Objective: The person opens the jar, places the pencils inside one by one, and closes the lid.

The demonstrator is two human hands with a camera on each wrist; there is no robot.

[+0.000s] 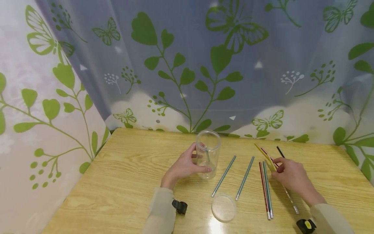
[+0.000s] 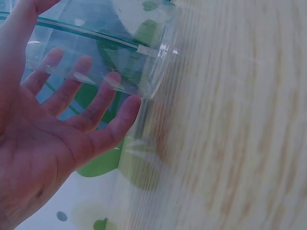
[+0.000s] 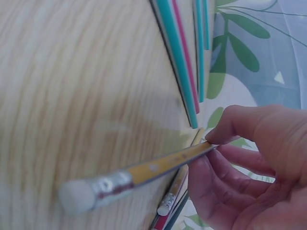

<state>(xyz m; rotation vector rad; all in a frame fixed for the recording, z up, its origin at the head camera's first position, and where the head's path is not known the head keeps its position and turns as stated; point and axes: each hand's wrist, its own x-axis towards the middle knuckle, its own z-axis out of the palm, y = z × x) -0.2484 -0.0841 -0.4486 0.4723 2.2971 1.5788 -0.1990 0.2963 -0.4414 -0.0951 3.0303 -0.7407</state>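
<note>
My left hand (image 1: 187,164) holds a clear plastic jar (image 1: 208,169), thumb along the near side and fingers spread round the far side. The jar's mouth faces up, and one teal pencil (image 2: 96,32) with a white eraser is inside. My right hand (image 1: 293,175) pinches a yellow pencil (image 3: 158,165) between thumb and fingertips, its white eraser end sticking out toward the wrist camera. Below that hand lie another yellow pencil (image 3: 178,184), a red pencil (image 3: 160,222) and a black pencil (image 1: 280,151), partly hidden by the fingers.
Two teal pencils, a left one (image 1: 223,176) and a right one (image 1: 244,178), lie apart right of the jar. A red pencil (image 1: 264,191) and a green-teal pencil (image 1: 268,190) lie side by side. A round clear lid (image 1: 223,208) rests near the front. A patterned curtain (image 1: 181,65) hangs behind the wooden table (image 1: 125,182).
</note>
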